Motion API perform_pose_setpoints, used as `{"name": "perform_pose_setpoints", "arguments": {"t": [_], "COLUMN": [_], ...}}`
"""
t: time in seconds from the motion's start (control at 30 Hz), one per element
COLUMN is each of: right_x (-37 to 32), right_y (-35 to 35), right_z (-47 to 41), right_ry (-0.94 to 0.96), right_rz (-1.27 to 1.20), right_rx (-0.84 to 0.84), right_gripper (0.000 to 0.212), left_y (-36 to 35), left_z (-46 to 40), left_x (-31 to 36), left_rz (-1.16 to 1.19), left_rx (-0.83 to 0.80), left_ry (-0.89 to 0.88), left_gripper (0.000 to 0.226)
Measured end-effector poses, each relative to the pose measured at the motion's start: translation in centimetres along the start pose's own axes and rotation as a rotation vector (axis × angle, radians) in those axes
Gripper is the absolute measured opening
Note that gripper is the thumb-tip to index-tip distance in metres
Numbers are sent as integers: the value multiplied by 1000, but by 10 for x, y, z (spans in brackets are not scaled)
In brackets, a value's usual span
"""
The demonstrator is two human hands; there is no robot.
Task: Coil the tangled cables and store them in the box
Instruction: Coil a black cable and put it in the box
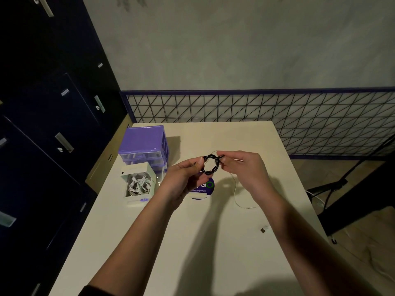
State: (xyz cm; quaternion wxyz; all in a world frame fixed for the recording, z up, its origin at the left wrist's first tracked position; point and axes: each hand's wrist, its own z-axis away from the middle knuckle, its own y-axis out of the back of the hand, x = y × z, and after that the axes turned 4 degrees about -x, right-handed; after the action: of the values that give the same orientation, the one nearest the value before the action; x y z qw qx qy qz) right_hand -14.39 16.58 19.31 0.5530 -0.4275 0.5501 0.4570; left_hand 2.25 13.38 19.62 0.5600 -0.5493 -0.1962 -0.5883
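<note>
While both hands (183, 178) (245, 167) pinch black cable coil (210, 166), sticker (203, 189) reads "…ean as you go"

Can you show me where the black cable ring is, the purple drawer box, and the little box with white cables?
Black coiled cable ring (210, 166): head view, lower curve of the loop.
Purple plastic drawer box (142, 138): head view, its flat top.
Small white open box of white cables (136, 168): head view, its raised lid.

Small black coiled cable (210, 165), thin white cable (236, 194) on a cream table (213, 242), purple plastic drawer unit (144, 144), black criss-cross wire grid (277, 110) with purple trim.
</note>
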Motion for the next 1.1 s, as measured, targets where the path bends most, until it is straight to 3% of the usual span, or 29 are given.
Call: {"name": "perform_pose_setpoints", "arguments": {"t": [0.13, 0.43, 0.87, 0.97, 1.1], "right_x": [-3, -5, -3, -1, 5], "right_y": [0, -2, -14, -15, -15], "right_z": [4, 8, 21, 23, 22], "right_ry": [-60, -136, -391, -361, -321], "right_rz": [-129, -182, -527, -483, -355], "right_rx": [-83, -95, -304, -374, -316], "right_gripper": [21, 12, 25, 19, 16], "left_y": [-1, -6, -16, -14, -10], "left_z": [0, -2, -6, -8, -5], "left_x": [-2, -5, -12, -14, -17], "left_rz": [-70, -153, -158, -194, -286], "left_rx": [26, 122, 253, 254, 165], "left_ry": [-9, -119, -240, -241, -192], "left_gripper": [18, 17, 5, 6, 15]}}
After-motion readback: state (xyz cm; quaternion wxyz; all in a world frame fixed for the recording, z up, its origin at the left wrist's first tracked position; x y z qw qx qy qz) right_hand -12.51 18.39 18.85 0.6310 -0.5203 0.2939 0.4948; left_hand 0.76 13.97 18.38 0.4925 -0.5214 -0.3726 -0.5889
